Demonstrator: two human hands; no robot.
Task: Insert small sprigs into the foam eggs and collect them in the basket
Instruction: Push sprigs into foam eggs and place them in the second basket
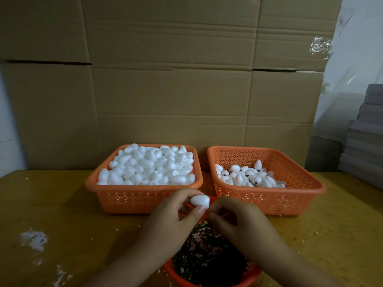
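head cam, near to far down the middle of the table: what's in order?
Orange bowl of sprigs → left hand holding a foam egg, right hand beside it → the two orange baskets → cardboard wall.

- The right hand (238, 220) is curling over whatever its fingertips are pinching, hiding it.
- Both forearms are running off the bottom edge.
- The sprig bowl (209, 280) is sitting half under the 2 hands, its near rim getting cut off.
- Dark specks among the eggs in the right basket (306, 183) are showing too small to identify.
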